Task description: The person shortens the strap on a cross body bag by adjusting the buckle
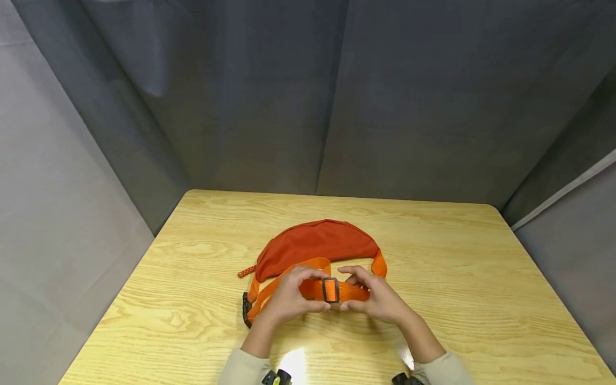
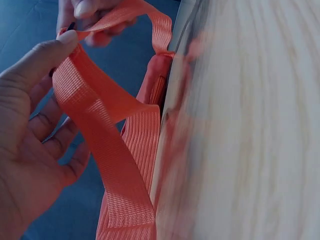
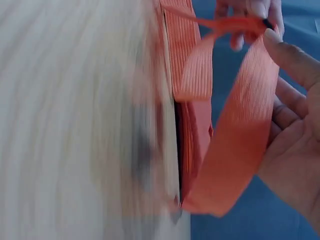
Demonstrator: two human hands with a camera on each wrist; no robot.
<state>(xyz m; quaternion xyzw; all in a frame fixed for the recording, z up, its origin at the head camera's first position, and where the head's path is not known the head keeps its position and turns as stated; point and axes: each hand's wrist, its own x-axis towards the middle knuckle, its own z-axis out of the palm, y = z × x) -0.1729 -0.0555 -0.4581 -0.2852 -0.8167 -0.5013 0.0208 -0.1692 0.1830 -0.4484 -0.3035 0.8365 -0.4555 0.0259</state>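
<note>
A red waist bag [image 1: 317, 240] lies on the table with its orange webbing strap [image 1: 353, 291] looped towards me. A dark rectangular slider buckle [image 1: 330, 290] sits on the strap, between my two hands. My left hand [image 1: 293, 297] pinches the strap at the slider's left side, thumb at the lower edge and fingers at the upper one. Opposite it, my right hand [image 1: 377, 297] holds the strap just right of the slider, its thumb [image 3: 280, 47] against the webbing edge. In the left wrist view the strap [image 2: 100, 135] hangs down in a loop from the fingers.
A black buckle end [image 1: 247, 310] lies at the strap's left end, near my left forearm. An orange patterned zip pull [image 1: 246, 271] sticks out left of the bag. The wooden table [image 1: 457, 278] runs back to a grey curtain [image 1: 409, 107].
</note>
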